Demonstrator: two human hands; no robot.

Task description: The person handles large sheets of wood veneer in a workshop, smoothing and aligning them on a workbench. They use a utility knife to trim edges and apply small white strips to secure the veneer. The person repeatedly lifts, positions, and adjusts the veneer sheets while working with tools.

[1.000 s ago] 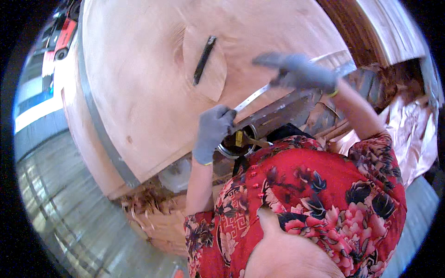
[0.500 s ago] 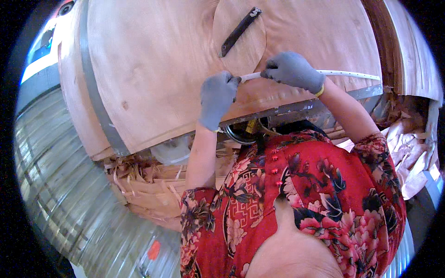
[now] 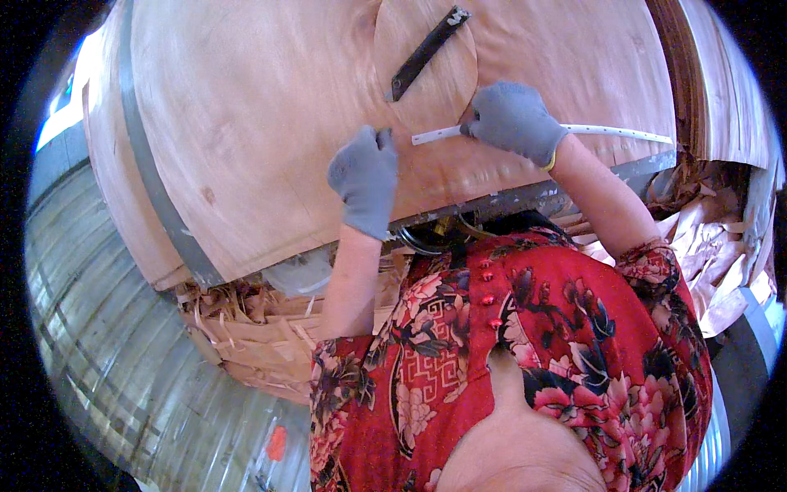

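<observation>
A wide sheet of wood veneer spreads before me, with a separate rounded veneer piece at its upper middle. Across the sheet runs a narrow white tape with a row of small holes, its left end free just short of my left hand. My right hand, in a grey glove, pinches this tape near that end. Also gloved in grey, my left hand is closed over the veneer, apart from the tape; whether anything is between its fingertips is hidden. A dark flat bar lies across the rounded piece.
Grey metal strips edge the table at the left and along the front. Torn veneer scraps fill the space below, with more scraps at the right. Stacked veneer sheets stand at the far right. A ribbed translucent sheet covers the left side.
My left hand has moved left and slightly down, off the tape's left end, which now shows. My right hand stays pinched on the tape at nearly the same spot.
</observation>
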